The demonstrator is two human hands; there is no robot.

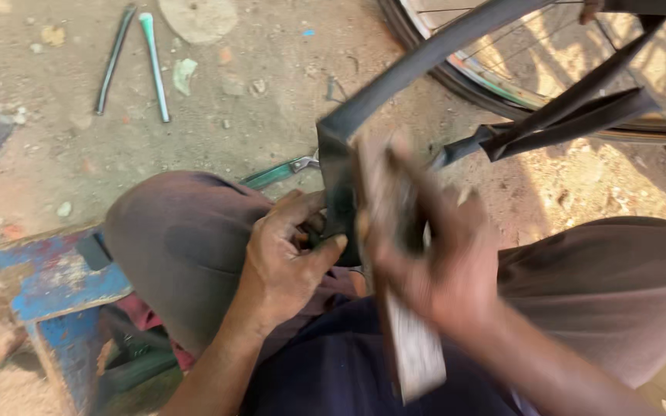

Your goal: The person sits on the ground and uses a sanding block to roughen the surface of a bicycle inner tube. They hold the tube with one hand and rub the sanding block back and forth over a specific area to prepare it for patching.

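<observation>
A black rubber inner tube (425, 54) runs from the bicycle wheel at top right down to my lap, folded over between my knees. My left hand (287, 254) pinches the folded tube against my left knee. My right hand (433, 254), blurred by motion, grips a flat, worn rasp-like tool (414, 347) and holds it against the fold of the tube.
A bicycle wheel (495, 85) with spokes stands at top right. Green-handled pliers (279, 173) lie on the dirt beyond my knee. Two thin levers (152, 65) lie at top left. A blue wooden stool (55, 285) sits at lower left.
</observation>
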